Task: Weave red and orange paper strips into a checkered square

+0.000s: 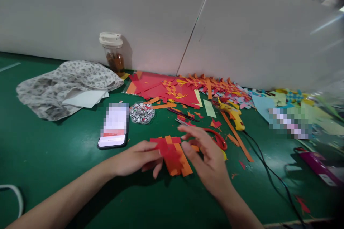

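Observation:
Red and orange paper strips [174, 157], partly woven across each other, are between my hands just above the green table. My left hand [142, 157] pinches the left side of the strips between thumb and fingers. To their right, my right hand [205, 155] is apart from the strips, its fingers spread and slightly curled, with nothing seen in it. Behind my right hand lie red-handled scissors [221, 139], partly hidden by it. Some strip edges are blurred.
A phone [113, 125] and a round case of small pieces [142, 112] lie left of centre. A cup [113, 53] stands by the wall, beside a patterned cloth [53, 86]. A yellow glue gun [236, 118] with a black cord and paper scraps lie right.

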A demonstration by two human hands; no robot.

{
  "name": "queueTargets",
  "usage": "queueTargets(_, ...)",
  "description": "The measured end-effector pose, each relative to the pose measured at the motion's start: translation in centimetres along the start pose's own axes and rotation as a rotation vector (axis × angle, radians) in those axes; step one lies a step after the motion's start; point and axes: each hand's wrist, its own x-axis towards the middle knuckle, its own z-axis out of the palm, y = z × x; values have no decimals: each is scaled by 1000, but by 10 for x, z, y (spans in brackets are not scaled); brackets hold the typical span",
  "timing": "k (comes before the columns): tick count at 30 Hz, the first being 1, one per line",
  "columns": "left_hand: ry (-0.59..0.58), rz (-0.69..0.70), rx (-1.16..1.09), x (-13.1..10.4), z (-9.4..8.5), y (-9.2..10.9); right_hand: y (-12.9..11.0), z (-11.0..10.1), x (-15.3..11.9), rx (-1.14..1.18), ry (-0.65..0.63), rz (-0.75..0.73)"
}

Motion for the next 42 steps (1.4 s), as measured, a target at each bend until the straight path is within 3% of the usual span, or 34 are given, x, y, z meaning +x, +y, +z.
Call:
queueTargets(4,-245,-104,52,-3,6,-4,-7,1,-4,70,-402,-83)
queueTargets(7,-379,-171,68,-3,7,-3,-12,-6,-12,187,-522,-109)
queueTargets(11,-480,-208,64,-3,6,0,-10,-3,-25,206,-459,-80)
queueTargets(15,-503,-219,94,-2,10,-3,-2,12,-34,292,-251,-104)
queueTargets(18,-409,-170,62,-1,11,-6,4,11,-37,262,-142,-70)
queueTargets(21,-173,-71,66,-1,10,-6,14,-4,-39,131,4,53)
queueTargets(24,72,86,255,0,9,-4,32,-25,-45,37,229,181)
queueTargets(27,230,224,547,2,9,-7,55,-43,-52,-147,446,314)
queueTargets(31,224,398,902,6,12,-15,74,-56,-61,-496,342,242)
queueTargets(36,153,464,1095,8,14,-19,58,-53,-60,-626,265,-110)
queueTargets(37,156,462,1100,8,14,-19,52,-50,-58,-635,188,-174)
queueTargets(39,172,446,1105,9,14,-17,40,-43,-52,-628,-85,-246)
queueTargets(42,194,407,1125,11,16,-15,30,-35,-43,-623,-269,-236)
